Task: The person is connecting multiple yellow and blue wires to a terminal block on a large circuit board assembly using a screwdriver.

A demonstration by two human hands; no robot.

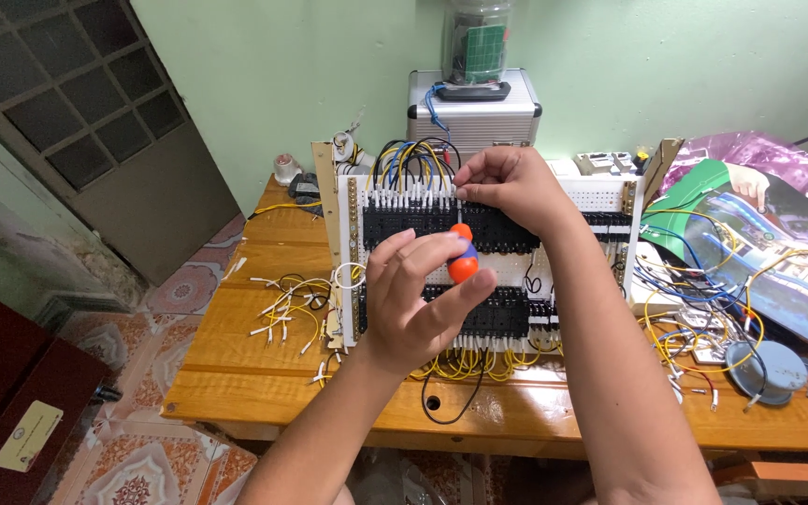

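Note:
A white wiring panel [600, 198] stands tilted on a wooden table [236, 346], carrying two rows of black terminal blocks [395, 224] with yellow, blue and black wires. My left hand [418, 299] grips a screwdriver with an orange and blue handle [463, 254], its tip pointing up at the upper terminal row. My right hand [507, 182] pinches a thin wire end at the top edge of that row, right above the screwdriver.
Loose yellow and white wire pieces [282, 309] lie on the table left of the panel. A tangle of blue and yellow wires [694, 309], a grey round disc [769, 369] and a colourful printed sheet [769, 243] lie at the right. A metal case [475, 110] stands behind.

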